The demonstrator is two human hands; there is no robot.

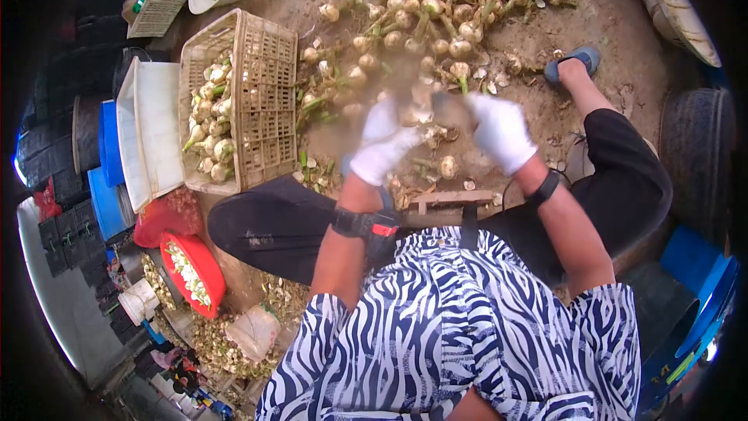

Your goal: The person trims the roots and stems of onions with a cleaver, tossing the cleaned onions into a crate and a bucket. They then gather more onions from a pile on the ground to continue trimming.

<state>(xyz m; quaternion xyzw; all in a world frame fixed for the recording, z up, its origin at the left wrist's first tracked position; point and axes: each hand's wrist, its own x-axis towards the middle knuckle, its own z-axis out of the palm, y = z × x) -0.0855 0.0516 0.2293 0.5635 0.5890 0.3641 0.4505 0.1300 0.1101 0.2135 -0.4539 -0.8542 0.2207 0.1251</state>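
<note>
My left hand [382, 144], in a white glove, is curled beside a pale, motion-smeared garlic bulb [421, 107] in front of me. My right hand [502, 132], gloved in white too, is closed around a tool whose dark, blurred blade [453, 111] points left toward the bulb; it looks like a knife. Just beyond the two hands spreads a big pile of garlic bulbs [460, 12] with stalks on the dirt floor. One loose garlic bulb [447, 167] lies on the ground between my wrists.
To the left, a tilted plastic crate [269, 101] holds trimmed garlic bulbs. A white tub [152, 129] stands behind it, and a red basin [210, 277] with pale pieces sits lower left. A small wooden piece [452, 197] lies before my lap. At right is a tire [697, 164].
</note>
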